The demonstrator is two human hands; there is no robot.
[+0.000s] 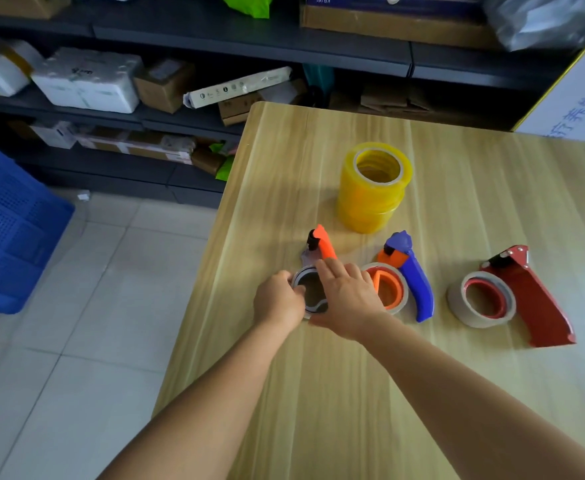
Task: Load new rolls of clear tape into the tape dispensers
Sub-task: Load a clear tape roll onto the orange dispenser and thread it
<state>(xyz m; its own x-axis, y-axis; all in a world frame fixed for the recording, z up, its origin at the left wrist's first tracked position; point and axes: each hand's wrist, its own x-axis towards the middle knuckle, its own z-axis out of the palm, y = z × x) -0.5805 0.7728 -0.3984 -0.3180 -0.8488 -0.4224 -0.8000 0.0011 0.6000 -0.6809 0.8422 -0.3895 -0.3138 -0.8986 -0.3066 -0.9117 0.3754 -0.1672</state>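
Observation:
Three tape dispensers lie in a row on the wooden table (353,393). The leftmost, orange dispenser (324,245) carries a nearly used-up roll core (313,289). My left hand (279,299) pinches the left rim of that core. My right hand (348,299) lies flat over the dispenser's handle and holds it down. A blue dispenser (417,282) with an orange hub and a red dispenser (530,299) lie to the right, each with an empty core. A stack of yellowish clear tape rolls (370,188) stands behind them.
The table's left edge runs close to my left hand, with tiled floor (87,323) below. A blue plastic crate (7,230) stands on the floor at left. Dark shelves (215,36) with boxes and parcels line the back. A white board (582,98) leans at right.

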